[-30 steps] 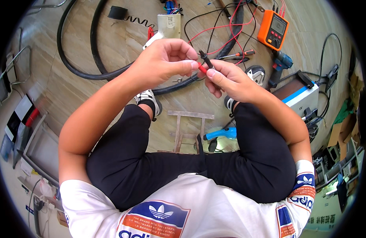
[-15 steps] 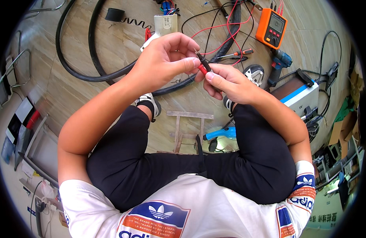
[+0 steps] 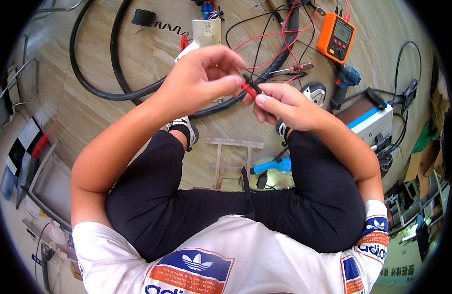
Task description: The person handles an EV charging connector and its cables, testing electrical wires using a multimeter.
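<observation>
My right hand [image 3: 287,107] pinches a red test probe [image 3: 249,90] and a black test probe [image 3: 255,85] side by side between thumb and fingers. Their tips point up and left toward my left hand [image 3: 199,81]. That hand's fingers are curled but stand apart from the thumb, blurred by motion, with nothing visible between them. Its thumb tip comes close to the probes; whether it touches them I cannot tell. Red and black test leads [image 3: 265,34] lie tangled beyond my hands, near an orange meter [image 3: 336,36] with a screen.
Beyond my left hand lies a white connector housing [image 3: 207,32] with wires. A thick black cable [image 3: 113,59] loops on the floor. To the right are a screwdriver [image 3: 304,65], a cordless drill [image 3: 344,84] and a white box with a blue stripe [image 3: 375,122]. A blue tool [image 3: 275,166] lies between my legs.
My left hand's fingers have lifted away from the probe tips and blur with motion. The probes stay in my right hand, with more of the red one showing.
</observation>
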`<move>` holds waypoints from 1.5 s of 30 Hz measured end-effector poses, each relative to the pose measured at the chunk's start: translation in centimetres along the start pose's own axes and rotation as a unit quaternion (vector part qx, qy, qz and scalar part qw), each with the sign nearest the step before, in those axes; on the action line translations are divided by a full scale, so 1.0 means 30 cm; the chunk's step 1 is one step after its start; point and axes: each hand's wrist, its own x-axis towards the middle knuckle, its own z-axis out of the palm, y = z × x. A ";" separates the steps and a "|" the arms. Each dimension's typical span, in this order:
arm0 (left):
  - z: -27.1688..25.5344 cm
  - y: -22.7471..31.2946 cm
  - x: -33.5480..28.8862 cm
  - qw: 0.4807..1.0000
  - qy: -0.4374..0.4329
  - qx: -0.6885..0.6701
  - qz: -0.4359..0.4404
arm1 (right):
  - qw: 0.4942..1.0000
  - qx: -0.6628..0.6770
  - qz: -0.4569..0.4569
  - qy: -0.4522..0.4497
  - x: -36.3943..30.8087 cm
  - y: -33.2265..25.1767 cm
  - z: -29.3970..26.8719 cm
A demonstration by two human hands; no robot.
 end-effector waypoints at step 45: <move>0.055 -0.047 0.009 0.962 -0.071 0.259 0.046 | 0.973 -0.228 -0.030 0.033 -0.013 0.001 0.002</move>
